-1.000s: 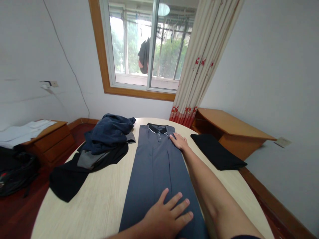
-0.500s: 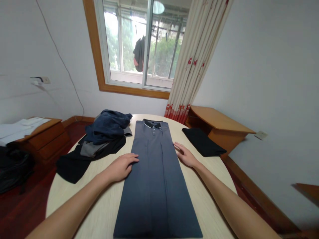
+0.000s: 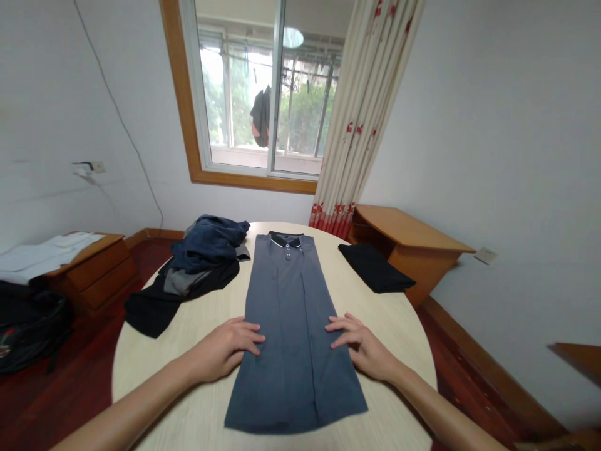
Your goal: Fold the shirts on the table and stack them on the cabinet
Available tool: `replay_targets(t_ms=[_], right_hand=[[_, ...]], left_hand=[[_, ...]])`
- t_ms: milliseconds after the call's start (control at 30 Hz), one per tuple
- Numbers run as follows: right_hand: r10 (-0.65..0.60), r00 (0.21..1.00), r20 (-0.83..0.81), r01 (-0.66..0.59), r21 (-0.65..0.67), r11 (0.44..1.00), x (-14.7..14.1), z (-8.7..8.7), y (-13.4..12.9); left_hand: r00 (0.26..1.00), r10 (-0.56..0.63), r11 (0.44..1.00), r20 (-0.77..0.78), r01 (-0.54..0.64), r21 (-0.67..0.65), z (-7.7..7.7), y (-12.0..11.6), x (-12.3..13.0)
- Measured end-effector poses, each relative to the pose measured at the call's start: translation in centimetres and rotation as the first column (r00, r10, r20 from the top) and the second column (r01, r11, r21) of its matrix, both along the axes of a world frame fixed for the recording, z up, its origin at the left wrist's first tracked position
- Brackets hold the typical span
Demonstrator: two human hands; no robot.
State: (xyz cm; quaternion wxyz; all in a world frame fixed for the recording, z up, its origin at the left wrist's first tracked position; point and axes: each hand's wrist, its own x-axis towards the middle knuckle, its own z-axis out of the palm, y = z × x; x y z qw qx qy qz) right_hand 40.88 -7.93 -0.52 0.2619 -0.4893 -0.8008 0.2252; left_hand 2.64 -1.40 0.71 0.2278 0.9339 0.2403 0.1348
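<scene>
A grey polo shirt [image 3: 293,300] with a black collar lies lengthwise on the round table [image 3: 206,401], its sides folded inward into a long strip. The collar is at the far end and the hem is nearest me. My left hand [image 3: 230,347] rests on the strip's left edge in its lower half, fingers apart. On the right edge, at about the same height, my right hand [image 3: 359,344] touches the cloth with fingers spread. Neither hand has cloth gripped in it.
A heap of dark blue, grey and black clothes [image 3: 206,244] lies at the table's left. A folded black garment [image 3: 375,268] is at the right. Beyond stand a wooden desk [image 3: 408,228], a drawer unit [image 3: 101,269] and a curtain [image 3: 361,119].
Both hands have moved down the shirt toward me, now with fingers on the cloth's edges. The shirt's lower end has drawn back from the near table edge and curves. The view has shifted slightly.
</scene>
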Motion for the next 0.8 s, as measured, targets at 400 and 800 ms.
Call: replay_targets(t_ms=[400, 800], right_hand=[[-0.106, 0.902, -0.419, -0.032, -0.31, 0.95, -0.2, 9.3, 6.6], [-0.378, 0.755, -0.536, 0.26, -0.285, 0.923, 0.4, -0.4, 11.0]], left_hand=[[0.843, 0.318, 0.859, 0.435, -0.061, -0.509, 9.2, 5.4, 3.5], [0.676, 0.682, 0.608, 0.278, -0.313, -0.73, -1.0, 9.2, 2.1]])
